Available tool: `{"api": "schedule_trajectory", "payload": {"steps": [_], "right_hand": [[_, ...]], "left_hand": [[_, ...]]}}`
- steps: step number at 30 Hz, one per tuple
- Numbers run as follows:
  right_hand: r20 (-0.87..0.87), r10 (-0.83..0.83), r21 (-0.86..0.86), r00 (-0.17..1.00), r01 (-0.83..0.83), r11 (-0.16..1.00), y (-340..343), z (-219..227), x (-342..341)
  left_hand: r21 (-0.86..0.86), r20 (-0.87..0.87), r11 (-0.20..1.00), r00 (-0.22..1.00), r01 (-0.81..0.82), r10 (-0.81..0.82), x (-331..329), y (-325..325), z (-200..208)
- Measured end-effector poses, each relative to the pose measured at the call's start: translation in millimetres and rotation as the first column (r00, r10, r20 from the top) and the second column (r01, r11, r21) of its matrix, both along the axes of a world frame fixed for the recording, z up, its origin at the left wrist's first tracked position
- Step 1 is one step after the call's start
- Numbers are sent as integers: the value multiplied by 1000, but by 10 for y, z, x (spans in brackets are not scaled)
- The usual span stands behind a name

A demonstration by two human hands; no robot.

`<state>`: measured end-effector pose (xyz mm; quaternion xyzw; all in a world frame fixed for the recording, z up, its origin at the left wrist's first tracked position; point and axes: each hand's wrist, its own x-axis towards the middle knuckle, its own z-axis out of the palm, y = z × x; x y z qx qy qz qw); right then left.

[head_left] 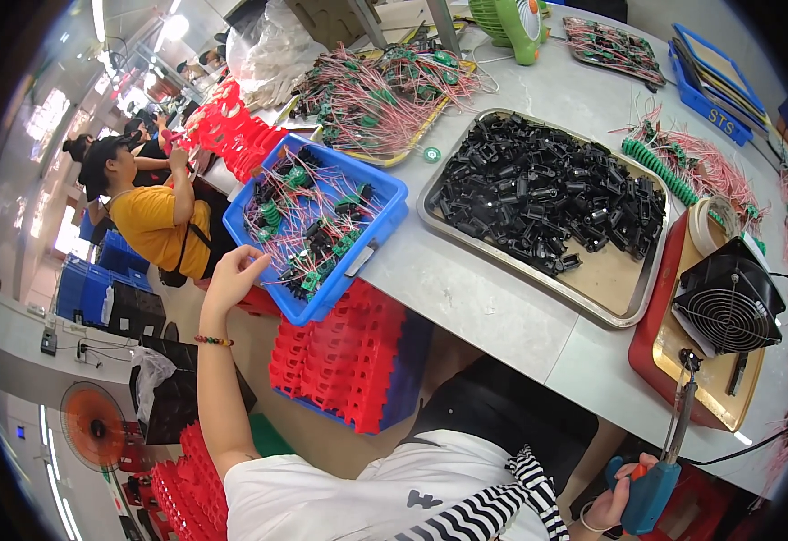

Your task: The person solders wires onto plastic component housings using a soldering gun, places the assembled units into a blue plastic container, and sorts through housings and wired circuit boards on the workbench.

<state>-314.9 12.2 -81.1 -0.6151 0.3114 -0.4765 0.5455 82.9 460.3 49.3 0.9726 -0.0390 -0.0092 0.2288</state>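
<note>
My left hand [234, 276] is over the near left rim of a blue plastic bin [381, 221]; its thumb and forefinger are apart, and I see nothing between them. In the bin lies a tangle of green circuit boards with pink wires and black housings [308, 230]. At the lower right my right hand [612, 501] grips a blue soldering gun [651, 499] with a red trigger. Its long metal front points up toward the near edge of a red-and-gold tin tray [651, 347], where a small black part [690, 360] sits close to the tip.
Black plastic housings fill much of a metal tray [624, 317] mid-table. A black fan [728, 311] stands on the tin tray. Wired boards [371, 99] are heaped behind the bin. Red plastic trays [340, 361] are stacked below the table edge. A person in yellow [164, 216] works at far left.
</note>
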Motion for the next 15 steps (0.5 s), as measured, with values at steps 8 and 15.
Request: {"api": "schedule_trajectory", "payload": {"steps": [8, 15], "right_hand": [[7, 16, 30, 1000, -16, 999, 17, 39, 35], [17, 8, 11, 1000, -8, 1000, 0, 26, 9]], "left_hand": [[-134, -238, 989, 967, 57, -88, -127, 16, 136], [39, 18, 986, 986, 163, -164, 82, -34, 38]]}}
